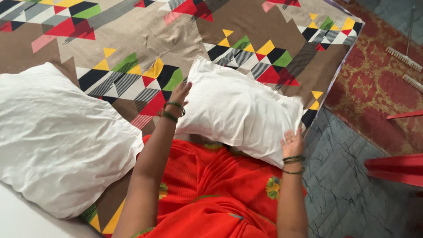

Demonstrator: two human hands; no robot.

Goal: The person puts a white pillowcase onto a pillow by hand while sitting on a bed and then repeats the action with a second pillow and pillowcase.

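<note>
Both arms reach forward; the left hand [179, 93] lies flat and open-fingered on the white pillow's [240, 110] left edge, the right hand [292, 142] flat on its near corner, on the bed [132, 53].

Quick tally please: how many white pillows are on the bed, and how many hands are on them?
White pillows: 2, the small pillow and the large pillow
Hands on the small pillow: 2, left hand, right hand
Total: 4

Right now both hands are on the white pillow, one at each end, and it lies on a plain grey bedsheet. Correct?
Not quite. The head view shows the left hand and right hand on the white pillow, one at each end, but the bedsheet is brown with multicoloured geometric triangles, not plain grey.
</note>
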